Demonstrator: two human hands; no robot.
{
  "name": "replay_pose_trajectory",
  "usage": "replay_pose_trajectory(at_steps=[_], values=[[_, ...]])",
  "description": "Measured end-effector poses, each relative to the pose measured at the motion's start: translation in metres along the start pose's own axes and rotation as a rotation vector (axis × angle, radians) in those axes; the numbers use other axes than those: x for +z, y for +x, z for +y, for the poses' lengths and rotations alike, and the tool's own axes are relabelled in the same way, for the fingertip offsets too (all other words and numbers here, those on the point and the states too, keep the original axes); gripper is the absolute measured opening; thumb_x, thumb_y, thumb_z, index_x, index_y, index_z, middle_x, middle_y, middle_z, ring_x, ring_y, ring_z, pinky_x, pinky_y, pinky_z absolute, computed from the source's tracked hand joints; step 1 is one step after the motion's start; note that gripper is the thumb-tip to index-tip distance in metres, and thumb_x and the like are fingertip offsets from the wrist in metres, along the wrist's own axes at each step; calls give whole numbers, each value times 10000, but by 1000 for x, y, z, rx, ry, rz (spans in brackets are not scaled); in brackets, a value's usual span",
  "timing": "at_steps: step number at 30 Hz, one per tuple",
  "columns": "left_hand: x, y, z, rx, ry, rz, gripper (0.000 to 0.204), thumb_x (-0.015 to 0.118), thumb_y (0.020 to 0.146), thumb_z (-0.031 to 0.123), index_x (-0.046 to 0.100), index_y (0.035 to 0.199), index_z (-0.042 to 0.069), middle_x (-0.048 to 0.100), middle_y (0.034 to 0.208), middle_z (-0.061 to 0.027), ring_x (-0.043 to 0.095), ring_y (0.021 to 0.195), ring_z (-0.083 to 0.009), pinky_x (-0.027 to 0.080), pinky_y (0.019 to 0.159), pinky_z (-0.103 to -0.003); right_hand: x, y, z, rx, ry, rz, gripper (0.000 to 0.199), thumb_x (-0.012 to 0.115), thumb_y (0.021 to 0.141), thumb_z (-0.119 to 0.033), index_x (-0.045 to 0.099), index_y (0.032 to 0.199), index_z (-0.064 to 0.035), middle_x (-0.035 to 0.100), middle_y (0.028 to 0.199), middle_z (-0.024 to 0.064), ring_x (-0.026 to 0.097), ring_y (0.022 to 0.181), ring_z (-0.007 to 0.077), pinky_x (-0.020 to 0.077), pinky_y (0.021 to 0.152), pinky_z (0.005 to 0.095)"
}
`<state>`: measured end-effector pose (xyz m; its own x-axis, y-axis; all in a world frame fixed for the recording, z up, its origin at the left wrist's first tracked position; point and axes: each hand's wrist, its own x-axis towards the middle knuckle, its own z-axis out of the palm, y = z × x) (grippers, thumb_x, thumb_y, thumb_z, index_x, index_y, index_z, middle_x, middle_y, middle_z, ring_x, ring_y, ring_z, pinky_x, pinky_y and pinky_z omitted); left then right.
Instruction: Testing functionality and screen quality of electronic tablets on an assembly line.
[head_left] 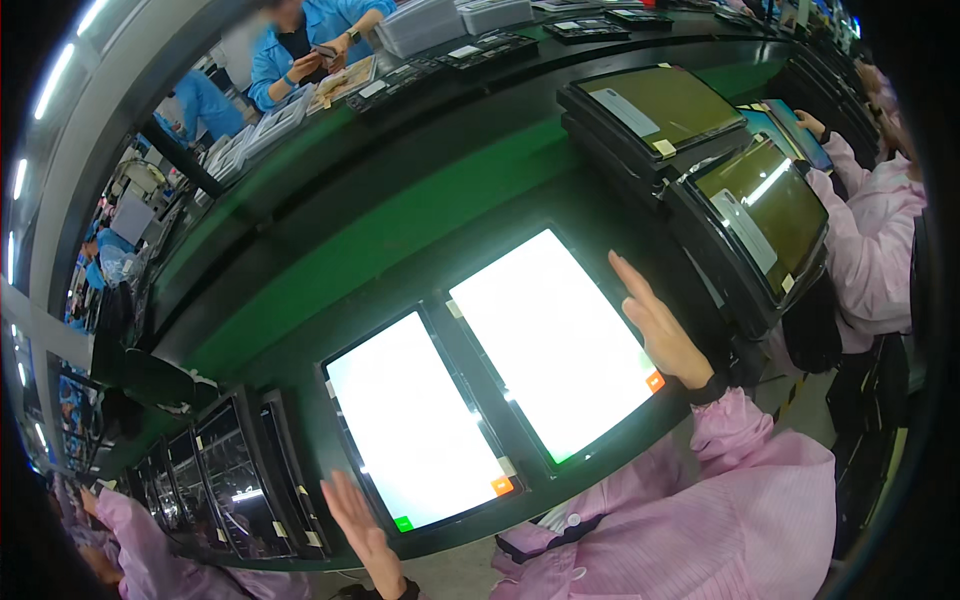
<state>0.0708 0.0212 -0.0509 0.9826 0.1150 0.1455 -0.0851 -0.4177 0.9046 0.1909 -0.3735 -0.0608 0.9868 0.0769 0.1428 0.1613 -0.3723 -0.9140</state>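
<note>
As they lie side by side on the worktop (320, 430), the left lit panel (420, 415) and right lit panel (550, 350) sit between my hands, long axes slanting away leftward. My right hand (660, 330), nearer the right one, is at its outer edge, fingers straight, holding nothing (contact I can't tell); my left hand (362, 530), likewise flat and empty, is beside the left one's near corner.

My feed shows white screens (415, 425) with orange and green patches (502, 486) near the green counter (300, 300)'s front edge, and a pink striped jacket (700, 510).
</note>
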Motion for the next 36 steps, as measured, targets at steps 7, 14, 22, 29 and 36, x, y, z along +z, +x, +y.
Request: replay_pose_trajectory(at_steps=[7, 14, 22, 29, 36], values=[[10, 6, 8, 36, -153, 64, 645, 383, 964, 271, 60, 1451, -2, 201, 1466, -249, 225, 1356, -352, 209, 1117, -422, 2, -18, -24, -132, -211, 18, 594, 512, 925, -183, 245, 1411, 29, 296, 1447, 209, 270, 1355, 307, 219, 1101, 342], [3, 17, -23, -199, -448, 449, 544, 344, 978, 320, 256, 1382, -34, 346, 1371, -280, 370, 1266, -385, 284, 1085, -437, -130, -43, -97, -187, -699, 450, 391, 469, 755, 5, 539, 1137, -43, 476, 1192, 201, 368, 1200, 370, 346, 986, 435], [6, 23, -51, -190, -367, 575, 510, 348, 981, 334, 353, 1295, -68, 437, 1261, -294, 457, 1162, -394, 386, 1016, -417, -165, -9, -78, -89, -858, 178, 344, 423, 812, -95, 480, 1146, -35, 494, 1213, 150, 313, 1243, 369, 283, 1027, 458], [-2, 18, -72, -147, -396, 600, 470, 350, 986, 303, 378, 1265, -74, 471, 1213, -295, 482, 1127, -385, 414, 990, -413, -180, 119, -84, -316, -792, -46, 400, 394, 773, -70, 468, 1166, -65, 516, 1203, 100, 341, 1240, 301, 251, 1051, 427], [2, 20, -59, -159, -452, 605, 467, 350, 986, 302, 390, 1248, -82, 477, 1206, -295, 489, 1115, -376, 412, 991, -410, -172, 200, -44, -139, -918, -65, 342, 439, 776, -98, 489, 1114, -112, 545, 1144, 101, 393, 1185, 293, 285, 1016, 414]])
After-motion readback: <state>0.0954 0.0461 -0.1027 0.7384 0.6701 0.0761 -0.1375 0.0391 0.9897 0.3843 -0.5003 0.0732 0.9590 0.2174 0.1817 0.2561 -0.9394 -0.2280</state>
